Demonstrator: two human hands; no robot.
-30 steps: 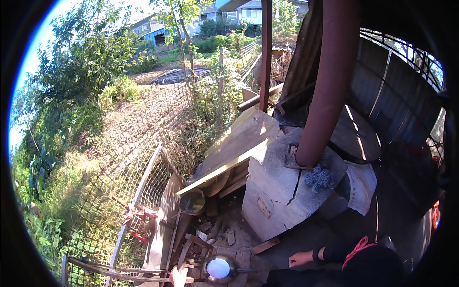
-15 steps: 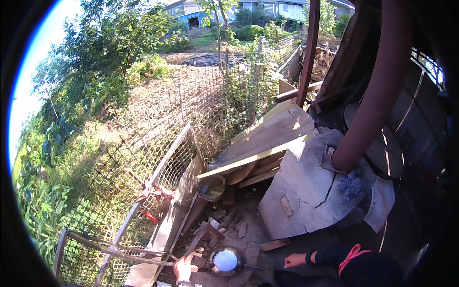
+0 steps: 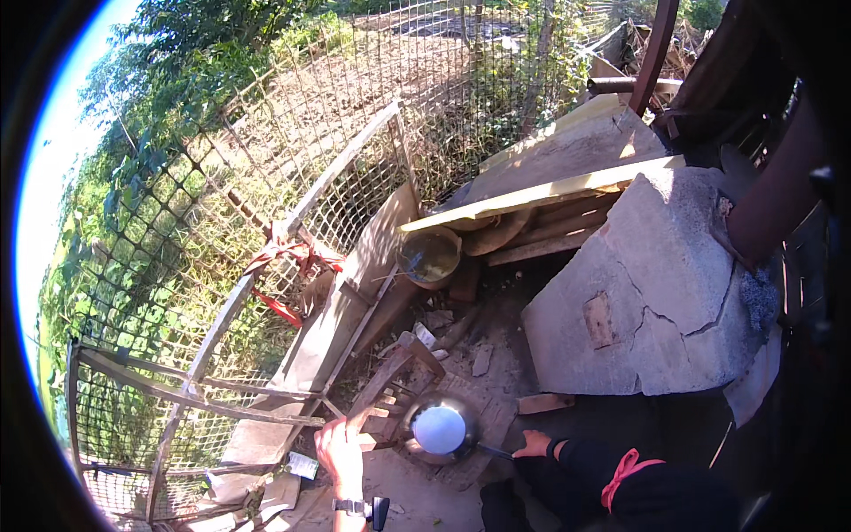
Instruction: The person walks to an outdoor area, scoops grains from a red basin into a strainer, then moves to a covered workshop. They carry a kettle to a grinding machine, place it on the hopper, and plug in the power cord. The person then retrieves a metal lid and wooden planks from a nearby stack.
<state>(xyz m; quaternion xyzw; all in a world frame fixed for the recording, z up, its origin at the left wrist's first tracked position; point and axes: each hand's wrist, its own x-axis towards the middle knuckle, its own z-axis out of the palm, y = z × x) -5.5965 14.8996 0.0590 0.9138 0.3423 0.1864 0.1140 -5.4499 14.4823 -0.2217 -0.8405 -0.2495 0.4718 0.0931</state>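
A round metal pot with a shiny, bright top sits low in front of me, its dark handle pointing right. My right hand is at the far end of that handle, fingers slightly apart; whether they touch it is unclear. On the pot's left, my left hand is closed around the end of a slatted wooden frame, with the fingers partly hidden. A watch or band circles my left wrist. A red ribbon is tied around my dark right sleeve.
A cracked concrete slab stands at the right beside a thick brown pipe. Beyond the pot are a bucket and a tilted board. A wood-framed mesh gate with red cloth runs along the left. Rubble covers the ground.
My view has tilted downward, bringing the pot and hands higher in the picture. My right hand has come closer to the pot handle, its fingers loosening from a fist. My left hand stays at the wooden frame.
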